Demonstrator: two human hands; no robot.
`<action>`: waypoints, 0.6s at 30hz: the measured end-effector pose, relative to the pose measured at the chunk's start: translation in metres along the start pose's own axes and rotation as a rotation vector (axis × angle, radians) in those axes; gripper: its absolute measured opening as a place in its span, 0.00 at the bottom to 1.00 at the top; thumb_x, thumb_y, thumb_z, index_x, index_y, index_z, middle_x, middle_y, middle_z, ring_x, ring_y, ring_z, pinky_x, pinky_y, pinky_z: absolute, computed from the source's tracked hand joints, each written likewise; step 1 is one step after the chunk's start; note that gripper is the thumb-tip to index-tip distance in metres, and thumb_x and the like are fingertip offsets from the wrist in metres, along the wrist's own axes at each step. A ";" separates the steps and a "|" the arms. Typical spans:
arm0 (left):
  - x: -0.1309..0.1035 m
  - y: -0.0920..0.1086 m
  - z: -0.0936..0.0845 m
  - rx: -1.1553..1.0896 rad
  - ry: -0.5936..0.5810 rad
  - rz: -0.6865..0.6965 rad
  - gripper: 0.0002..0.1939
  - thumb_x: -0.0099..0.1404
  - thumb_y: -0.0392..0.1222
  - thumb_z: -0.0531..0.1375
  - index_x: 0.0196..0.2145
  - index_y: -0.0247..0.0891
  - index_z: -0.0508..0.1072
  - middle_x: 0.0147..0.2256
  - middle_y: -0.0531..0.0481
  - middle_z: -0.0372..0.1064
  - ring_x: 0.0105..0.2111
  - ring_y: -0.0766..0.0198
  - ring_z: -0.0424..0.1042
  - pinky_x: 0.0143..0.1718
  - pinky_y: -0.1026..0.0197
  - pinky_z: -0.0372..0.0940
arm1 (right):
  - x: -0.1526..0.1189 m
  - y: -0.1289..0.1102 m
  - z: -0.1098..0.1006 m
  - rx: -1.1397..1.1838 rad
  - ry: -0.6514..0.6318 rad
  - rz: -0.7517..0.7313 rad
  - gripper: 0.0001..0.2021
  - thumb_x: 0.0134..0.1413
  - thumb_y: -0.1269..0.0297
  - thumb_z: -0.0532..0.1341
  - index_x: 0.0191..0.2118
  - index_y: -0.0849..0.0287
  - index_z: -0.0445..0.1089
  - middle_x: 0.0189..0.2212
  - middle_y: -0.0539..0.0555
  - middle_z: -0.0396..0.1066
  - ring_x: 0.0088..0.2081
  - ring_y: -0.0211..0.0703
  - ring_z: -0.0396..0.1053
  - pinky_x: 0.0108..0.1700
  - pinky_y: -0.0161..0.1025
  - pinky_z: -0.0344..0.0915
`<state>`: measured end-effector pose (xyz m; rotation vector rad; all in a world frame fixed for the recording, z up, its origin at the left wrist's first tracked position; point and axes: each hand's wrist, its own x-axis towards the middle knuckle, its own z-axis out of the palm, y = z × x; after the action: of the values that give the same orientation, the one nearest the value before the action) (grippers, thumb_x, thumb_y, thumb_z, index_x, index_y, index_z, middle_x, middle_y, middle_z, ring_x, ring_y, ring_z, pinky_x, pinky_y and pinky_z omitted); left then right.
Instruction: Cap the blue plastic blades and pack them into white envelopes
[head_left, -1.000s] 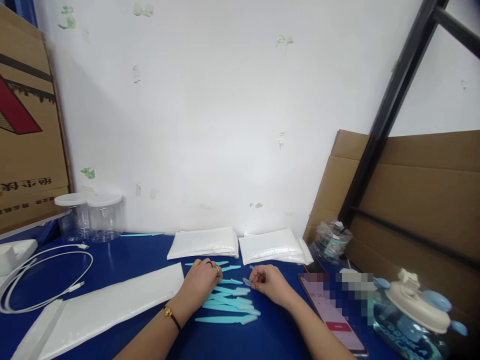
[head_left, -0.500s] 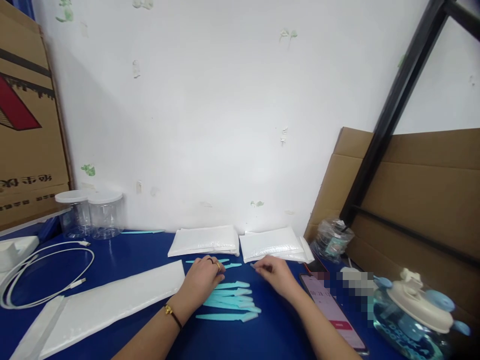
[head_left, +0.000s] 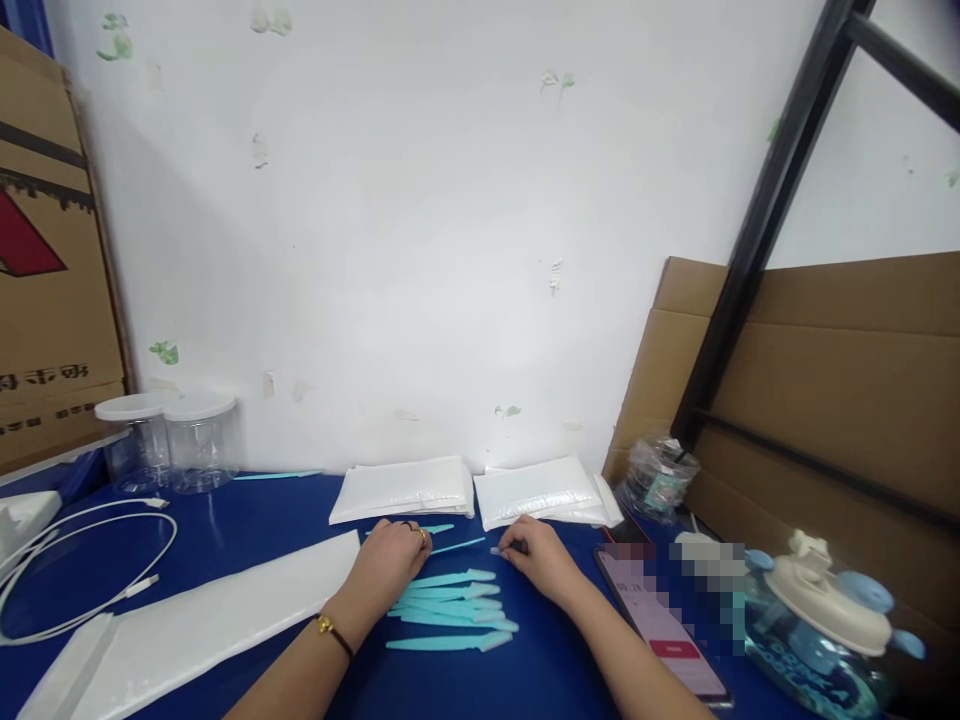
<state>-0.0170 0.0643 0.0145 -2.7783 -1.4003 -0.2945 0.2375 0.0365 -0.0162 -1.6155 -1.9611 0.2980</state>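
Note:
Teal eyebrow razors [head_left: 448, 641] lie in a loose row on the blue table, several of them just below my hands. My left hand [head_left: 391, 558] is closed, its fingers bent over an eyebrow razor [head_left: 459, 545] whose thin teal end sticks out to the right. Behind that hand, another razor [head_left: 435, 529] rests on the table. My right hand [head_left: 536, 555] pinches a small clear piece [head_left: 495, 550], which looks like a blade cap, between thumb and fingers. A small gap separates this piece from the razor's tip.
Two stacks of white padded mailers [head_left: 405, 487] stand against the wall. A long white mailer [head_left: 217, 620] lies to the left, near a cable [head_left: 174, 530] and lidded clear jars [head_left: 201, 445]. On the right are a phone [head_left: 675, 640] and a water bottle [head_left: 817, 630].
The razor in my left hand now shows edge-on and sticks out further. My right hand has shifted slightly left and down in view, still pinching the clear piece. The camera view has moved a little.

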 end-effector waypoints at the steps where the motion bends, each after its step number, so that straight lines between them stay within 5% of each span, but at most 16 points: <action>1: 0.000 0.000 -0.001 -0.004 0.001 0.008 0.15 0.67 0.39 0.47 0.32 0.38 0.72 0.32 0.48 0.72 0.34 0.60 0.70 0.36 0.59 0.56 | 0.000 0.001 0.000 0.025 -0.013 0.007 0.07 0.45 0.74 0.61 0.29 0.56 0.75 0.29 0.50 0.70 0.31 0.39 0.67 0.33 0.32 0.60; 10: -0.002 -0.003 0.001 -0.102 0.002 -0.003 0.15 0.65 0.34 0.47 0.39 0.43 0.72 0.38 0.49 0.69 0.39 0.61 0.68 0.38 0.61 0.57 | -0.001 0.008 0.001 0.357 -0.135 0.167 0.08 0.37 0.75 0.63 0.29 0.61 0.74 0.22 0.49 0.72 0.25 0.36 0.67 0.28 0.30 0.61; 18: -0.001 -0.004 0.003 -0.154 -0.018 -0.035 0.10 0.62 0.39 0.53 0.37 0.42 0.73 0.37 0.49 0.70 0.40 0.60 0.68 0.39 0.62 0.59 | -0.002 0.006 -0.001 0.387 -0.195 0.179 0.06 0.38 0.76 0.63 0.27 0.62 0.73 0.20 0.48 0.70 0.24 0.34 0.66 0.27 0.29 0.60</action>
<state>-0.0197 0.0664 0.0110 -2.8864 -1.4929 -0.3948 0.2436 0.0361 -0.0186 -1.5480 -1.7570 0.8780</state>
